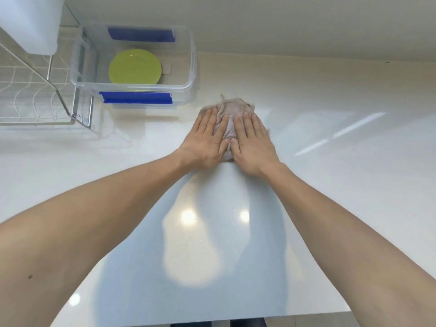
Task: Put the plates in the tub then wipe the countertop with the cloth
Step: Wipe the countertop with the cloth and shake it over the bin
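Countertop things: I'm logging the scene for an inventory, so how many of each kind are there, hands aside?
Clear plastic tub with blue latches: 1
Round yellow-green plate, inside the tub: 1 visible; any beneath cannot be told
Crumpled pale cloth, under both flat hands: 1
Wire dish rack: 1
White container at the top left corner: 1
Total: 5

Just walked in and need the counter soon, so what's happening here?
A person is wiping the countertop. Both the left hand and the right hand lie flat, fingers straight, side by side on a crumpled cloth, pressing it to the surface. To the left, a clear tub with blue handles holds a green plate, so the plates step looks done. A wire rack stands beside the tub.
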